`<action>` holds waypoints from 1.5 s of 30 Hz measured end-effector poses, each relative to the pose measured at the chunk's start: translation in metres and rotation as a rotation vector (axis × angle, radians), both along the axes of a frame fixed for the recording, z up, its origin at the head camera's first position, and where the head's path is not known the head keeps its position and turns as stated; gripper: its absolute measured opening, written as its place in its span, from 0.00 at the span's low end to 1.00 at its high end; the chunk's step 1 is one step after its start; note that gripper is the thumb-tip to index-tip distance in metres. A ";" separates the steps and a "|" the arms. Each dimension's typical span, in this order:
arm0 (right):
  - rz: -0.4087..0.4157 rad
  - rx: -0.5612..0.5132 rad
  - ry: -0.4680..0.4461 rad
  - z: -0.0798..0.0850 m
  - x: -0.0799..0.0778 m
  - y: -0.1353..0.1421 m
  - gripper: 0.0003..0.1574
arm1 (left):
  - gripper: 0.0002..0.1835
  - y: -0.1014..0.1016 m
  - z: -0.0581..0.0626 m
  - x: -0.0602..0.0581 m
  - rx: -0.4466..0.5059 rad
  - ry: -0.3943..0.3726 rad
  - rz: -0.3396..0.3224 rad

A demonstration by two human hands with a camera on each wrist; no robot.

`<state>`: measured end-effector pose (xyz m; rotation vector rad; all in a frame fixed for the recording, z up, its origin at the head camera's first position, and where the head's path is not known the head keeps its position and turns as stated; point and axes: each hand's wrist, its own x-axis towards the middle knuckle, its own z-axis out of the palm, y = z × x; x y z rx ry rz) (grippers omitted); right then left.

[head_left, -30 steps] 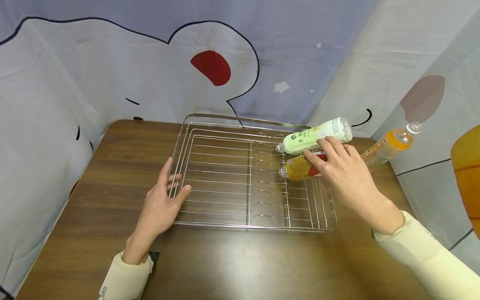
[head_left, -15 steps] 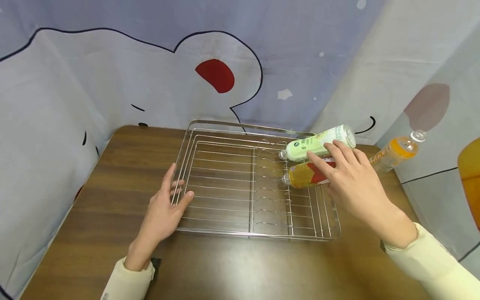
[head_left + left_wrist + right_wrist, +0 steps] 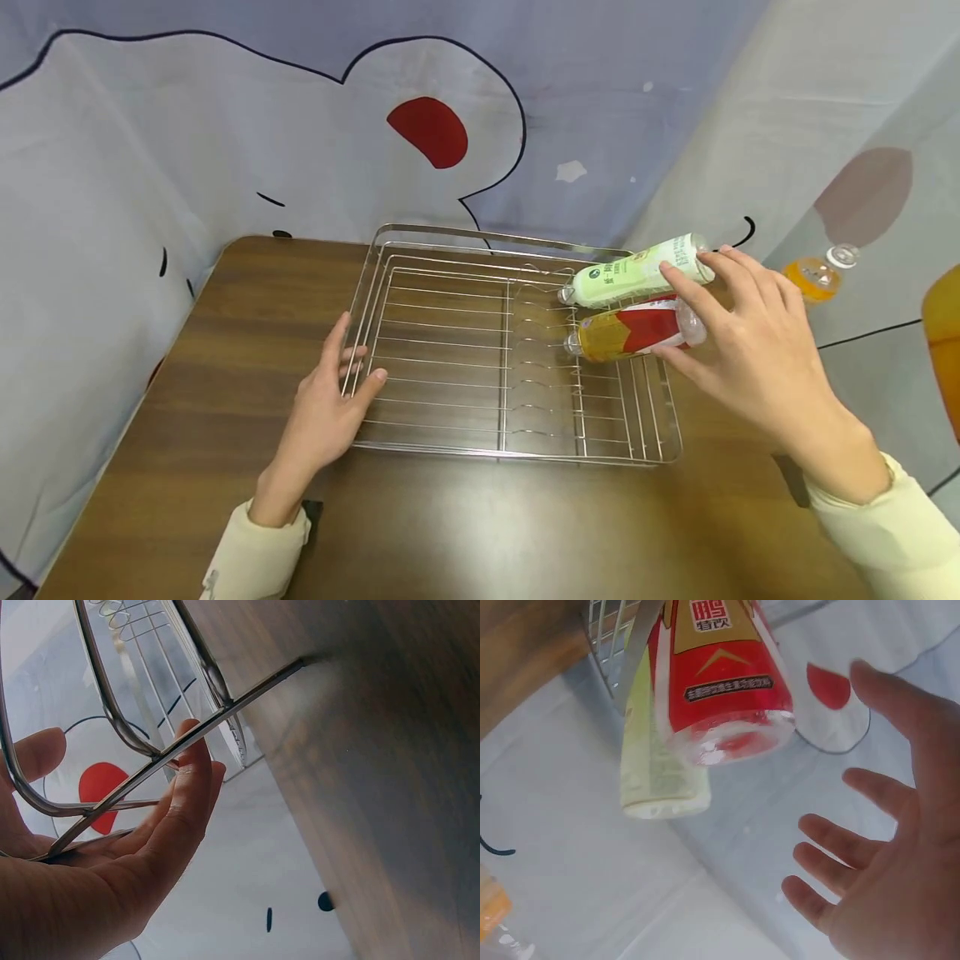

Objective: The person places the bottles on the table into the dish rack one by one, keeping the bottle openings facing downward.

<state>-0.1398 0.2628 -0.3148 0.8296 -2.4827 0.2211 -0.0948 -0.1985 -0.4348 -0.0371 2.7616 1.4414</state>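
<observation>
A silver wire rack (image 3: 501,392) stands on the brown table. My left hand (image 3: 318,412) holds its left side, the rim passing between thumb and fingers; the left wrist view shows a finger (image 3: 193,761) against a metal rod. At the rack's right part lie two bottles, necks pointing left: a pale green bottle (image 3: 633,273) at the back and a yellow bottle with a red and white label (image 3: 630,331) in front. My right hand (image 3: 757,354) is spread just right of the bottles. In the right wrist view its fingers (image 3: 885,791) are apart from the yellow bottle's base (image 3: 731,739).
Partly behind my right hand, a clear bottle with an orange label (image 3: 813,277) stands at the right. A patterned curtain (image 3: 300,142) hangs close behind and beside the table (image 3: 480,533). An orange shape (image 3: 943,333) sits at the right edge.
My right hand has come off the yellow bottle and moved right, uncovering its label and base. The left hand keeps its place on the rack. Both lying bottles look about as before.
</observation>
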 end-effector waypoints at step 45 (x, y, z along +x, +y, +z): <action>-0.684 -0.990 0.043 -0.099 -0.006 0.101 0.40 | 0.50 0.000 0.003 -0.001 0.025 -0.014 0.010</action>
